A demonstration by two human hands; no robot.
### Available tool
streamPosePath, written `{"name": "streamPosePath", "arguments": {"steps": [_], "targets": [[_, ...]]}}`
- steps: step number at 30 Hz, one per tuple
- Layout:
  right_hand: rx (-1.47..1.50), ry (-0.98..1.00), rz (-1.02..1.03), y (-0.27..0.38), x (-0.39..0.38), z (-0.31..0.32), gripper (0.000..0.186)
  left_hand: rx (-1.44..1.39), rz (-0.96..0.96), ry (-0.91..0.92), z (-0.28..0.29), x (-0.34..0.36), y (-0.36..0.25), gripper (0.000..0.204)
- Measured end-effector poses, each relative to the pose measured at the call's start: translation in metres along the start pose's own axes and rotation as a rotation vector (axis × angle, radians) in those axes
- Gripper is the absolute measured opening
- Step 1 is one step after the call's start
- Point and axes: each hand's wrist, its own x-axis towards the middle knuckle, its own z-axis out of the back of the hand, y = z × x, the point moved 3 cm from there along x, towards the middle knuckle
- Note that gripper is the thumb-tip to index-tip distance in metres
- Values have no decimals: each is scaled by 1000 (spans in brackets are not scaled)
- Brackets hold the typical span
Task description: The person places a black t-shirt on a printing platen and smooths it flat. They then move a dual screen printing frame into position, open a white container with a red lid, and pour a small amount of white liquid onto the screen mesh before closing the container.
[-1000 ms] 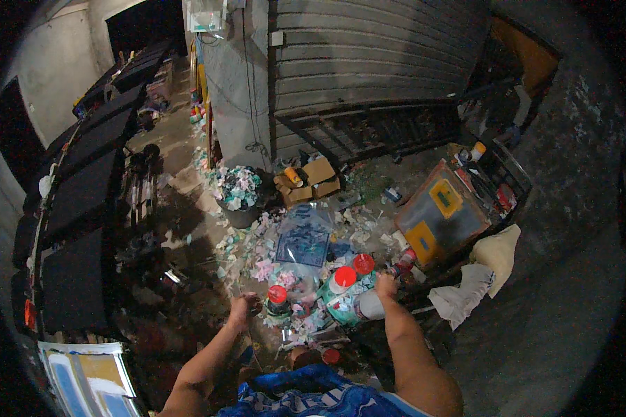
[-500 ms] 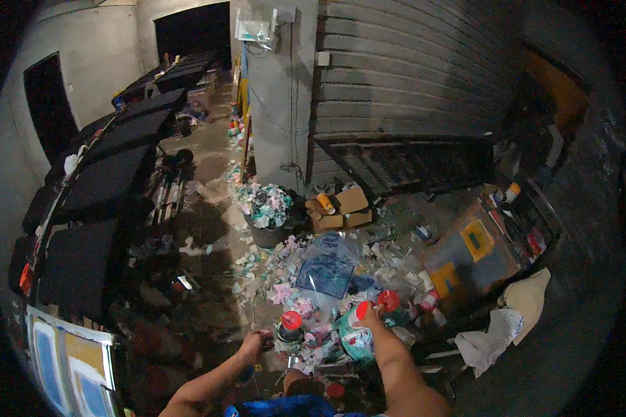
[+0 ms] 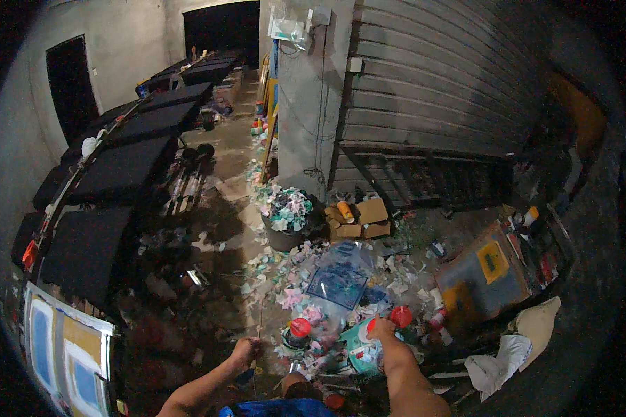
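Observation:
My right hand [image 3: 384, 329] grips at a red round lid [image 3: 371, 325] on the near side of the pile. Just below it is a teal-green container or bag [image 3: 362, 353] with pale scraps about it; where one ends and the other begins is unclear. A second red lid [image 3: 400, 316] sits right beside that hand. My left hand [image 3: 245, 352] is closed and held low to the left, over the dark floor; what is in it, if anything, is hidden. Between my hands stands a dark jar [image 3: 296, 339] with a red lid [image 3: 300, 327].
Pastel scraps and clear plastic sheeting [image 3: 337, 281] cover the floor ahead. Beyond stand an overfull dark bin [image 3: 283, 240] and open cardboard boxes [image 3: 374, 212] by a pillar. Stained framed panels [image 3: 476, 274] and pale cloth [image 3: 501, 358] lie right. Long black tables [image 3: 83, 240] run left.
The whole view has shifted, so the room appears farther right and slightly lower. My right hand stays at the red lid, and my left hand is still closed.

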Motion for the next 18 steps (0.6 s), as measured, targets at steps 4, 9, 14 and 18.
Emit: {"name": "streamPosePath", "arguments": {"steps": [4, 9, 14, 18], "targets": [[-68, 58, 111, 56, -24, 42, 100, -25, -36, 63, -3, -9, 0, 4], [-72, -97, 431, 162, -111, 130, 87, 303, -244, 18, -6, -36, -17, 37], [118, -117, 777, 280, -255, 230, 100, 1100, -821, -88, -3, -148, -76, 102], [144, -114, 1114, 369, -381, 299, 99, 1329, -953, -268, 25, -274, -122, 115]]}}
